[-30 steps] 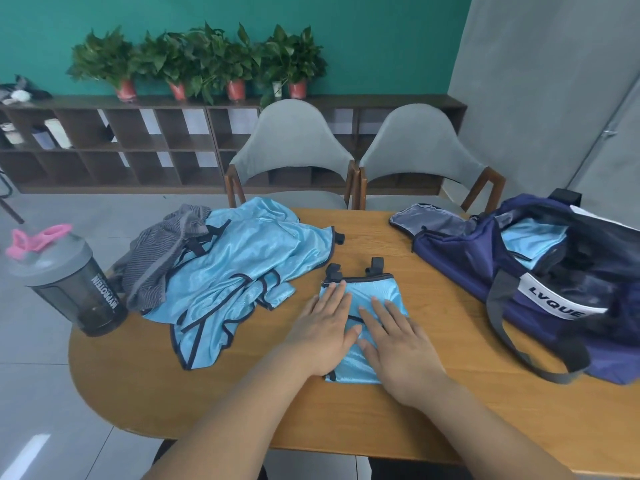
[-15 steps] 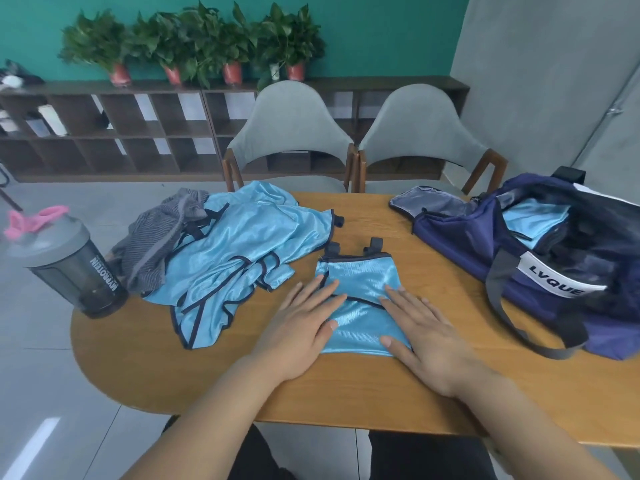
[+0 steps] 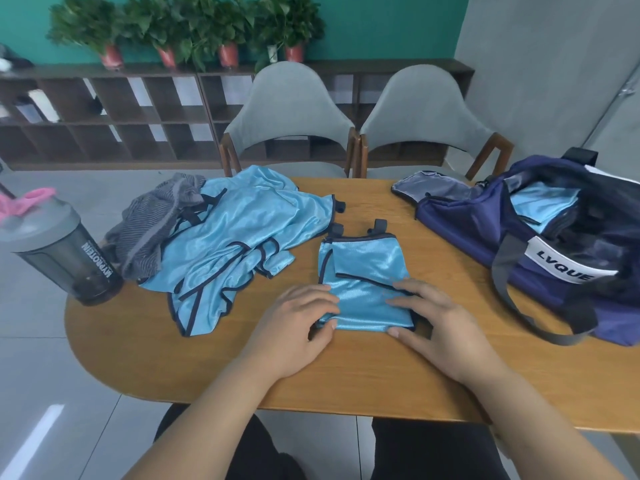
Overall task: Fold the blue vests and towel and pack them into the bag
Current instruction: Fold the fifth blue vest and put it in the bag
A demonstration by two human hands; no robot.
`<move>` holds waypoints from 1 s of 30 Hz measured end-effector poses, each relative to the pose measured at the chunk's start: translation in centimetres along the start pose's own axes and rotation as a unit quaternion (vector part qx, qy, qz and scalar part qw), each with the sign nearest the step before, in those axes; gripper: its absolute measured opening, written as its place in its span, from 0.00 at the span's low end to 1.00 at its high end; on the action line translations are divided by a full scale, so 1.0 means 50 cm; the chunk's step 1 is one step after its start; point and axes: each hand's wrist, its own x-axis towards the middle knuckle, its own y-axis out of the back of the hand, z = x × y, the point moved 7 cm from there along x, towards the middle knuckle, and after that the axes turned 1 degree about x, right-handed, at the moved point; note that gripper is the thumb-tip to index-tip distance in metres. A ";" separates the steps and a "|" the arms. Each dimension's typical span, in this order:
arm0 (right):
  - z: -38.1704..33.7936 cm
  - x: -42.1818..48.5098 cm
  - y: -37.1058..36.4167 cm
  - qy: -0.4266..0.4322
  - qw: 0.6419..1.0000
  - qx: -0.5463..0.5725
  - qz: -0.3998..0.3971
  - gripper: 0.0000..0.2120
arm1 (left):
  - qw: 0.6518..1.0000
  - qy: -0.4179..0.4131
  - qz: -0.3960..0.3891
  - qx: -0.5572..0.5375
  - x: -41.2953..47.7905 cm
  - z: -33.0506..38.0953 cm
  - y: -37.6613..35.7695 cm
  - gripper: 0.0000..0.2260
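Note:
A folded blue vest (image 3: 363,271) lies on the wooden table (image 3: 346,375) straight in front of me. My left hand (image 3: 294,323) pinches its near left corner, fingers on top and thumb at the edge. At the near right corner my right hand (image 3: 436,323) grips the vest the same way. A heap of unfolded blue vests (image 3: 235,237) spreads at the left, with a grey striped towel (image 3: 152,230) bunched against its far left side. The navy bag (image 3: 519,258) stands open at the right, with a folded blue vest (image 3: 543,206) inside.
A dark shaker bottle (image 3: 65,258) with a pink cap stands at the table's left edge. Two grey chairs (image 3: 287,109) are pushed in at the far side. The bag's grey strap (image 3: 512,306) loops onto the table near my right hand.
Both hands left the top of the folded vest, slid out to its sides, then came back to its near corners with fingers curling onto the cloth.

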 end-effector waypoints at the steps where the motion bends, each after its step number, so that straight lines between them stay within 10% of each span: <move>1: 0.002 -0.004 0.005 0.001 1.000 0.006 0.019 0.16 | 1.000 0.002 0.004 -0.006 -0.001 -0.001 0.002 0.10; 17: -0.003 -0.009 0.015 -0.018 0.997 -0.027 0.068 0.08 | 1.000 -0.002 0.014 0.024 -0.001 0.007 0.013 0.11; 22: -0.004 -0.007 0.007 -0.014 1.000 -0.011 0.014 0.23 | 0.998 0.031 0.055 0.019 0.001 -0.001 0.030 0.08; 30: -0.026 -0.019 0.037 -0.010 0.995 0.001 0.094 0.09 | 0.993 0.067 0.080 -0.063 -0.009 0.004 0.050 0.10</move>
